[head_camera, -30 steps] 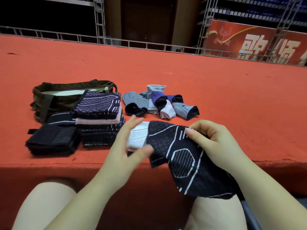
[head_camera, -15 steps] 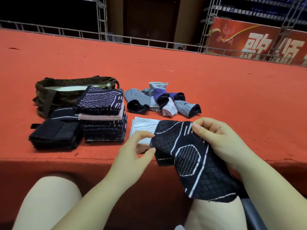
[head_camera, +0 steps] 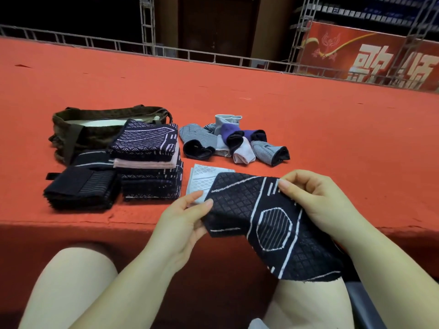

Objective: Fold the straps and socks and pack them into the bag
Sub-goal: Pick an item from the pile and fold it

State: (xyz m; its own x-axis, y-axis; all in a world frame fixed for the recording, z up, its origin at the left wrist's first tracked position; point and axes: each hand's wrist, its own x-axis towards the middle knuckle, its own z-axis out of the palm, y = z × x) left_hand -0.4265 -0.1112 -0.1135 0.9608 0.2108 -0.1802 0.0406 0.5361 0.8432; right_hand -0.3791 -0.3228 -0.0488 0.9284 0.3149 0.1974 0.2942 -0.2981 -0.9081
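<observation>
A black strap with white line patterns (head_camera: 268, 222) hangs over the front edge of the red table (head_camera: 332, 129). My left hand (head_camera: 183, 222) pinches its lower left corner, and my right hand (head_camera: 318, 200) grips its upper right edge. Under it lies a white patterned strap (head_camera: 202, 176). To the left stands a stack of folded straps (head_camera: 147, 162), with a black folded pile (head_camera: 80, 188) beside it. The dark green bag (head_camera: 95, 127) lies open behind them. Rolled socks (head_camera: 232, 141) are heaped behind my hands.
My bare knees sit below the table's front edge (head_camera: 95, 224). A metal railing (head_camera: 190, 53) runs along the far side of the table, with a red banner (head_camera: 370, 55) behind it at the right.
My left hand has slid down from the white strap to the black strap's lower left corner. The black strap has spread flatter over the white one.
</observation>
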